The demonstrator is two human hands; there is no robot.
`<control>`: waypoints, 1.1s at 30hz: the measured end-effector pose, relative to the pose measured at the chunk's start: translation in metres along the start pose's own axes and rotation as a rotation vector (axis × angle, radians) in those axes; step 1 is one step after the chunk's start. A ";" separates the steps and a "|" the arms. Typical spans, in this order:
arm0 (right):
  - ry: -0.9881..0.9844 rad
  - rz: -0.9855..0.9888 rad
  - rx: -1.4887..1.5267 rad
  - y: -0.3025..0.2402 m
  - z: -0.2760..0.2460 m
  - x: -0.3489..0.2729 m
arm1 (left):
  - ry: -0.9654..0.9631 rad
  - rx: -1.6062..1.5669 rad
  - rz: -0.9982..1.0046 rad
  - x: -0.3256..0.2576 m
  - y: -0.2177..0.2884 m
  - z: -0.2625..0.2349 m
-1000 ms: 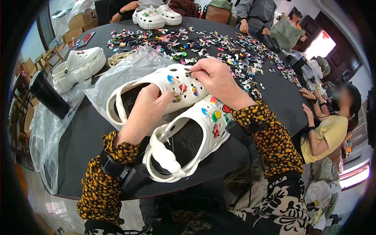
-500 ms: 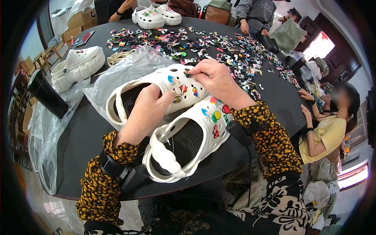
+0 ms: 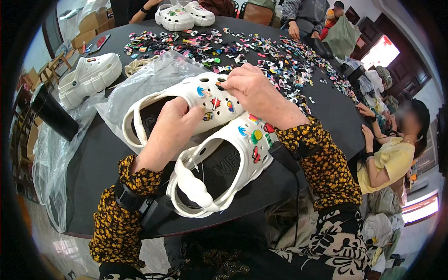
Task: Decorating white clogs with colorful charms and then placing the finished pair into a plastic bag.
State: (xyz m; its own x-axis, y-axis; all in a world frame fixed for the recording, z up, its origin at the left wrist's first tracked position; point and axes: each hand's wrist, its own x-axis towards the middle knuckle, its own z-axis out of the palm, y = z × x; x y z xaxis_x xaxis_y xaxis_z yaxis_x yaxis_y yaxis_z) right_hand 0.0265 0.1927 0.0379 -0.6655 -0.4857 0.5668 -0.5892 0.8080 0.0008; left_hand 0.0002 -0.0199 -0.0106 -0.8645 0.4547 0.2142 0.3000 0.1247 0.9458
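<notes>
Nearest, on the dark round table (image 3: 116,196), a white clog (image 3: 222,165) is set with its heel strap toward the near edge and its charm-dotted toe pointed far and right. Just beyond it and to the left, touching it, a second clog (image 3: 192,96) is laid, its upper dotted with colourful charms. Its upper is gripped at the opening's rim by the left hand (image 3: 170,128), thumb on top, the other fingers mostly hidden inside. At its toe, a small dark-and-orange charm (image 3: 219,86) is pinched by the closed fingertips of the right hand (image 3: 259,95), against the upper. Beneath and beyond this clog, a clear plastic bag (image 3: 154,77) is spread. To the left, a black tumbler (image 3: 54,112) and a third clog (image 3: 91,80) are placed. Farther off, loose charms (image 3: 266,56) are strewn broadly rightward; at the far edge, another white pair (image 3: 175,18) is stood.
</notes>
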 end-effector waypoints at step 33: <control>-0.266 -0.143 -0.220 -0.014 -0.012 -0.011 | -0.005 0.183 0.044 -0.009 0.010 0.004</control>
State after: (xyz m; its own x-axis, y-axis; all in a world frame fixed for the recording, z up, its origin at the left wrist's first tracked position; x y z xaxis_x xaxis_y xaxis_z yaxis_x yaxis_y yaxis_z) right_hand 0.0475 0.1906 0.0411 -0.6964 -0.6454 0.3139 -0.5917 0.7638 0.2578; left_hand 0.0126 -0.0199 -0.0045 -0.8470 0.4675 0.2529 0.4061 0.2623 0.8754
